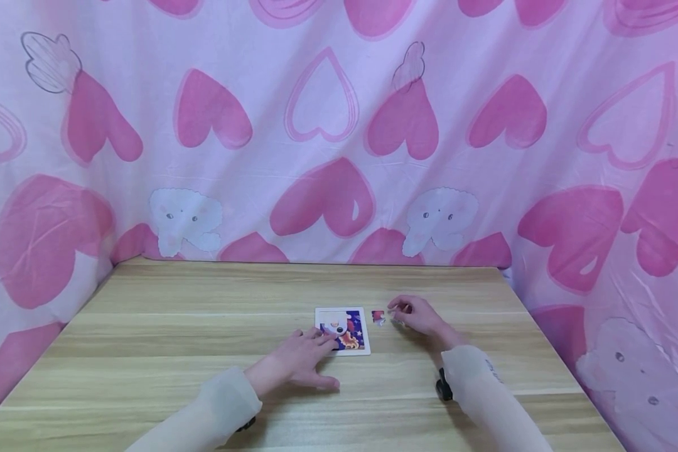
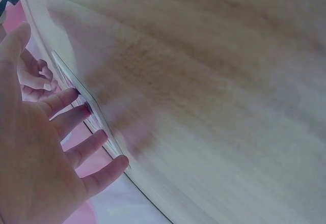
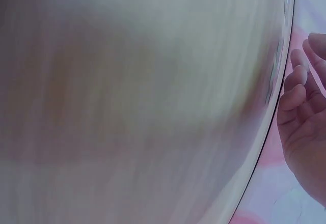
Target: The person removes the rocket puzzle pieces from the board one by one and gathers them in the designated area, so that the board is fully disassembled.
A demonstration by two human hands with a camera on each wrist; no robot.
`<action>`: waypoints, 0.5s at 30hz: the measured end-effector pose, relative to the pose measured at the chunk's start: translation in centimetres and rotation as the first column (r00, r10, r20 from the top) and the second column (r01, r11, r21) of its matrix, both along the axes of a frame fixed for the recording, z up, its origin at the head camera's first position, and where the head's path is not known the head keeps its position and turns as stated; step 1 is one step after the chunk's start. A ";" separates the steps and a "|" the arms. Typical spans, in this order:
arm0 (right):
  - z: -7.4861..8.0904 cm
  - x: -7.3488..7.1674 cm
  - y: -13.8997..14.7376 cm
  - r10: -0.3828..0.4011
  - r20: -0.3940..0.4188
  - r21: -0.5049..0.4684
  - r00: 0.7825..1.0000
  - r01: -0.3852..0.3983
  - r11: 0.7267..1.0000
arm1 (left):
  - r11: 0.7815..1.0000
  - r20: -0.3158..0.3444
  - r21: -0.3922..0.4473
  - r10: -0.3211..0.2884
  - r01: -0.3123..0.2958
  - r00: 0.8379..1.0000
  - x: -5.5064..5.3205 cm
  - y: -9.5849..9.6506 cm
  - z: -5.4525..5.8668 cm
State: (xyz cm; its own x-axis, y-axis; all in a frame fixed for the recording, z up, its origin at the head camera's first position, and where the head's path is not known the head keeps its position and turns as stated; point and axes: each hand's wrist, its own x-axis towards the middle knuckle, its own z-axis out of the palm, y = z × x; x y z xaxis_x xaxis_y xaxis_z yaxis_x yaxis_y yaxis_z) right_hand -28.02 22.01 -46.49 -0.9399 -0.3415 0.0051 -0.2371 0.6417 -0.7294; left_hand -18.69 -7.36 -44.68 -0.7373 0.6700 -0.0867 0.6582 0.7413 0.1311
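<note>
A square jigsaw puzzle with a white border point(image 1: 367, 345) lies on the table, its picture purple, red and orange; the upper left part inside the border is pale. My left hand point(image 1: 301, 361) rests at its left side, fingers spread and touching the puzzle, covering its lower left corner. In the left wrist view, the left fingertips point(image 2: 118, 162) lie along the board's edge point(image 2: 97, 107). Just right of the board is a loose puzzle piece point(image 1: 378, 317). My right hand point(image 1: 420, 315) bends its fingers beside it, over another small bit; whether they pinch a piece is hidden.
The wood-grain table point(image 1: 203, 314) extends around both hands. A pink and white curtain point(image 1: 316, 157) with hearts hangs behind the table's far edge and along both sides. A black band point(image 1: 443, 385) shows at the right wrist.
</note>
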 end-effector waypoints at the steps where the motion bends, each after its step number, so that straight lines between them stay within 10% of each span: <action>1: 0.0 0.1 -0.3 0.014 0.006 -0.003 1.000 -0.014 1.000 | 1.000 0.000 0.000 -0.001 0.001 1.000 0.0 0.0 0.0; 15: 0.3 0.3 -4.3 0.196 -0.034 0.005 0.980 -0.196 0.981 | 1.000 -0.005 0.018 -0.012 0.012 1.000 0.0 -0.1 0.0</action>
State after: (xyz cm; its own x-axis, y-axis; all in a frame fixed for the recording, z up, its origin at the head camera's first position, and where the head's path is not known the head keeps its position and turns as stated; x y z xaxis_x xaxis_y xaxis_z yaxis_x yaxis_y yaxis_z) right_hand -27.71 17.70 -46.19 -0.8542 -0.5187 0.0352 -0.3828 0.5817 -0.7177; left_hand -18.64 -7.43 -44.65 -0.7293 0.6805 -0.0705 0.6680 0.7306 0.1414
